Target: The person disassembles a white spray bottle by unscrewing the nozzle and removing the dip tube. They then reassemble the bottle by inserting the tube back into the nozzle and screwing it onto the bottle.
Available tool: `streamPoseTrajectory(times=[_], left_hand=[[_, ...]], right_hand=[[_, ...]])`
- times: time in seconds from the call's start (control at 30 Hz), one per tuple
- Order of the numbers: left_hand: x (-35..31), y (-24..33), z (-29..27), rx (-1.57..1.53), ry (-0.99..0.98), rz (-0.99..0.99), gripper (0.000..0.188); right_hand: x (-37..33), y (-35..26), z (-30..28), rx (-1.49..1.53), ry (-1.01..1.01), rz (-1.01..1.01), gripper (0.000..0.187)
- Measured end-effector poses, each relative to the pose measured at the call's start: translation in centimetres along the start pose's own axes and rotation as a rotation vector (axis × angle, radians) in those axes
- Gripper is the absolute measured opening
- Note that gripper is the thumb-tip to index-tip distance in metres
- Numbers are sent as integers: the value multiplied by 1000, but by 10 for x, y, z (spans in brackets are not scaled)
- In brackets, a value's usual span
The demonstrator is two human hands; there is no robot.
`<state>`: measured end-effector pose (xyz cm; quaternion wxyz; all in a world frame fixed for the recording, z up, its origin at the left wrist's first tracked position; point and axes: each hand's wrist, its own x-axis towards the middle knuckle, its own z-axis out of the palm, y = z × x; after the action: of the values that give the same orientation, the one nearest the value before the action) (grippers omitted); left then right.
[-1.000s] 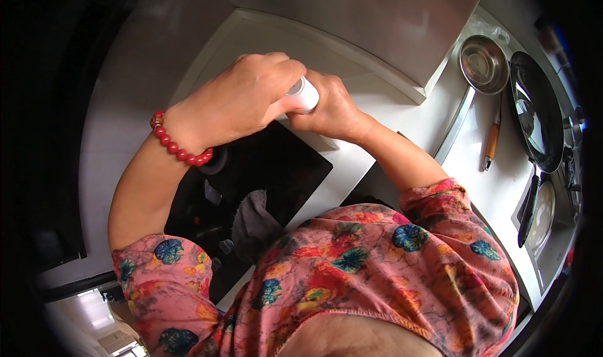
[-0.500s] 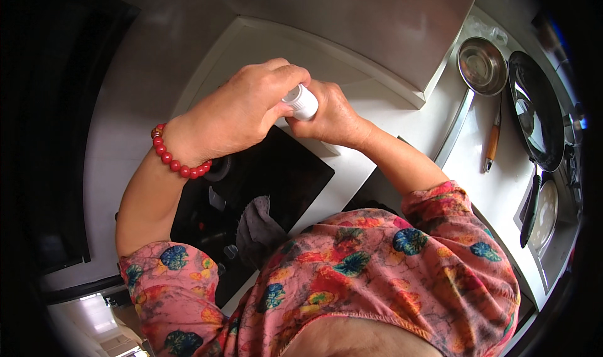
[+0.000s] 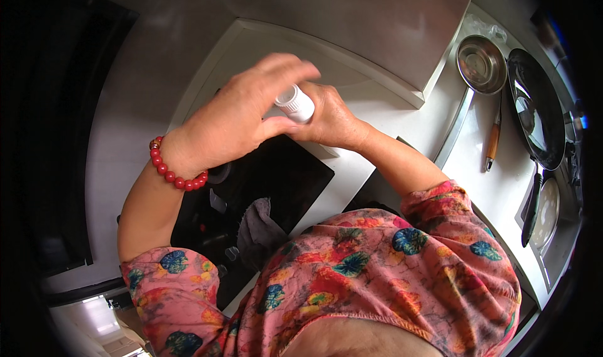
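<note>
A small white bottle (image 3: 299,107) with a ribbed round cap (image 3: 287,97) lies in my right hand (image 3: 334,119), whose fingers wrap round its body. The cap end points toward my left hand (image 3: 229,112). That hand is loosened around the cap, its fingers stretched out above it and slightly blurred, and its thumb below near the bottle. A red bead bracelet (image 3: 180,182) circles my left wrist. The bottle's far end is hidden inside my right hand.
Below my hands is a dark glossy surface (image 3: 289,175) with a grey cloth (image 3: 260,228). On the white counter at right lie a metal ladle (image 3: 481,65), a wooden-handled utensil (image 3: 493,144) and a black pan (image 3: 534,109). A cabinet (image 3: 377,24) stands beyond.
My left fingers have spread from their pinch on the cap and lifted away from it. The bottle, still in my right hand, has shifted slightly left. The cap remains on the bottle's left end.
</note>
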<state>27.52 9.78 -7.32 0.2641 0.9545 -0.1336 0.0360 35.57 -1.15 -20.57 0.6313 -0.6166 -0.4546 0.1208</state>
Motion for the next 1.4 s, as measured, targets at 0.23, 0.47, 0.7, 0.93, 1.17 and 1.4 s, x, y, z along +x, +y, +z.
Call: streamPoseTrajectory(times=[0.23,0.47,0.7,0.93,1.17,1.4], left_hand=[[0,2,-12,137,-53,23,30],[6,5,-38,-408,133,-351,21],[-13,-10,-18,-1062,38,-541,29],[-23,-14,-14,-1100,95,-505,39],[-29,-20,-12,-1326,30,-419,43],[-29,-25,-10,-1266,122,-474,33]], right_hand=[[1,-2,4,-45,-8,12,29],[2,0,0,-67,-5,14,28],[2,-3,0,-95,-14,-12,28],[1,0,2,-79,-3,-21,29],[1,0,1,-59,-3,-6,30],[1,-1,1,-88,4,-20,31]])
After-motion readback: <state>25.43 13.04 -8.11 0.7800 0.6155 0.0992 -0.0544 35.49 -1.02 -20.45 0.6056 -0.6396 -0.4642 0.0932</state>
